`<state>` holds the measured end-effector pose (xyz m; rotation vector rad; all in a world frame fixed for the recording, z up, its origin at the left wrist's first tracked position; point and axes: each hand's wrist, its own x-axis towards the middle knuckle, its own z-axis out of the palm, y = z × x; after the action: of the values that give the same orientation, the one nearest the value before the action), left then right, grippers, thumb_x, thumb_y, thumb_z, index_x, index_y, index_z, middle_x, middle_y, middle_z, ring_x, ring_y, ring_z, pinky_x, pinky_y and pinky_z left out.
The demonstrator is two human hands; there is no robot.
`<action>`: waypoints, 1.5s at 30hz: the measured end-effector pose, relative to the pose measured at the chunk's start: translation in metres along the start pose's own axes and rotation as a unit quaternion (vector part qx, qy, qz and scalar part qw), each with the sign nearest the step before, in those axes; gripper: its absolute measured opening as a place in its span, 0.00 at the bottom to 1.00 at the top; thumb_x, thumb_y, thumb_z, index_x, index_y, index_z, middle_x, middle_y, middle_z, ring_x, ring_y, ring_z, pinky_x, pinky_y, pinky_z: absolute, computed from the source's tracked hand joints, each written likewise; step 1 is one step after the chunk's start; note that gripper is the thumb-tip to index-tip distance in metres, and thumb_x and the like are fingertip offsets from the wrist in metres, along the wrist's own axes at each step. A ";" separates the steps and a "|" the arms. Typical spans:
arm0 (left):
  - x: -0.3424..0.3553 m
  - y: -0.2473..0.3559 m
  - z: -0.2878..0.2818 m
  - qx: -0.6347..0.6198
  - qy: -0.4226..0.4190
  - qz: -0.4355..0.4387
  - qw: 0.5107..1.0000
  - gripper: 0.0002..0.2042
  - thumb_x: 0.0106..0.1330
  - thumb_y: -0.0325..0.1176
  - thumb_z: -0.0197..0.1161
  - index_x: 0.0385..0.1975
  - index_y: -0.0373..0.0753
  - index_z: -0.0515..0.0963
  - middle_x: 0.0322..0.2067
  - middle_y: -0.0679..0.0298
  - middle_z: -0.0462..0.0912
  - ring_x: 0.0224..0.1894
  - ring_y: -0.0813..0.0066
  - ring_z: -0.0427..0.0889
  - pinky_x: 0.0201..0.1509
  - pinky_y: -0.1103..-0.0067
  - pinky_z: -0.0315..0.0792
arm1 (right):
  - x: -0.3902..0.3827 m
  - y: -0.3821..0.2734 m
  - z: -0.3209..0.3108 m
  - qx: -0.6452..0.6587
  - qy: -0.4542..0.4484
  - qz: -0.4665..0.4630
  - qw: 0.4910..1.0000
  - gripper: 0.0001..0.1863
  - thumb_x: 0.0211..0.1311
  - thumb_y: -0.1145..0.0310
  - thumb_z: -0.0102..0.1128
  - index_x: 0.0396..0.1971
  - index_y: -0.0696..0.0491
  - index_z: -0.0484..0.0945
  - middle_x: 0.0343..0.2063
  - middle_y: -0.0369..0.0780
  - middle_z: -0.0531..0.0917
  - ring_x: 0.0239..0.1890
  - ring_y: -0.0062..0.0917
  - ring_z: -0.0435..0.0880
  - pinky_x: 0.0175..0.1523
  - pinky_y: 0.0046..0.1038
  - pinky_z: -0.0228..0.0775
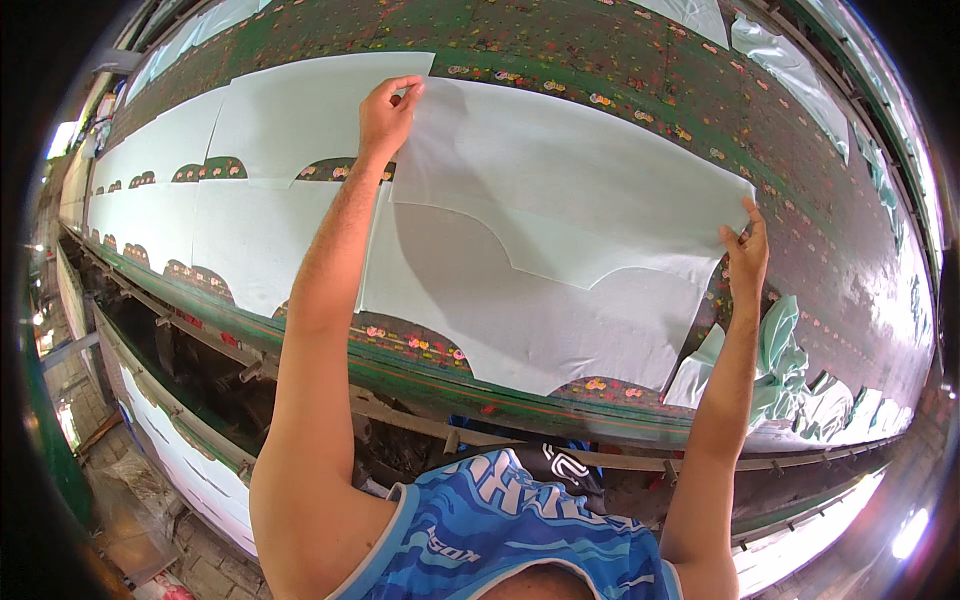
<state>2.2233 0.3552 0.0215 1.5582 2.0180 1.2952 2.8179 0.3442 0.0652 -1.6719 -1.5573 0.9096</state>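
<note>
With fingers closed on its corners, I hold a pale mint-white cut fabric panel [580, 170]: my left hand [392, 112] pinches the upper left corner, my right hand [745, 240] grips the right corner. The panel hangs over another cut piece with curved edges [560, 340] lying on the long, stained green printing table [700, 110], which is dotted with small colourful printed motifs. Neighbouring pieces [260, 240] lie in two rows to the left of my left arm.
Crumpled mint fabric [780, 370] is heaped at the right by my arm. More pale pieces [790, 80] lie along the table's far side. A metal rail [195, 330] runs along the near edge, with a white board [180, 450] below at lower left.
</note>
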 end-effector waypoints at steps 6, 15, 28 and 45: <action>0.029 -0.004 0.019 0.038 -0.009 0.067 0.997 0.09 0.72 0.36 0.66 0.46 0.41 0.87 0.44 0.64 0.90 0.28 0.74 0.81 0.35 0.77 0.76 | 0.035 0.012 0.000 0.068 -0.039 -0.040 0.996 0.40 0.63 0.82 0.65 0.75 0.54 0.62 0.68 0.40 0.72 0.55 0.24 0.82 0.59 0.25 0.75; 0.062 -0.028 0.035 0.078 -0.012 0.168 0.983 0.11 0.74 0.38 0.64 0.49 0.42 0.86 0.48 0.63 0.89 0.34 0.70 0.85 0.39 0.76 0.78 | 0.060 0.012 0.001 0.076 -0.097 -0.012 0.992 0.45 0.59 0.87 0.61 0.77 0.52 0.58 0.69 0.41 0.70 0.62 0.26 0.78 0.66 0.29 0.71; 0.068 -0.037 0.038 0.133 -0.033 0.178 0.974 0.14 0.77 0.44 0.61 0.53 0.47 0.86 0.51 0.66 0.88 0.34 0.71 0.84 0.41 0.76 0.78 | 0.072 0.013 -0.003 0.052 -0.147 0.019 0.988 0.48 0.59 0.85 0.65 0.79 0.50 0.56 0.69 0.42 0.71 0.58 0.26 0.79 0.64 0.29 0.72; 0.060 -0.017 0.028 0.202 -0.050 0.129 0.970 0.14 0.75 0.37 0.60 0.56 0.48 0.83 0.61 0.62 0.79 0.48 0.61 0.87 0.50 0.68 0.81 | 0.095 0.016 -0.008 0.011 -0.185 0.051 0.981 0.51 0.54 0.84 0.64 0.80 0.49 0.55 0.72 0.40 0.67 0.62 0.24 0.76 0.65 0.25 0.69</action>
<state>2.2088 0.4214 0.0101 2.0805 2.1672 0.8926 2.8375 0.4379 0.0520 -1.6459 -1.7000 1.3480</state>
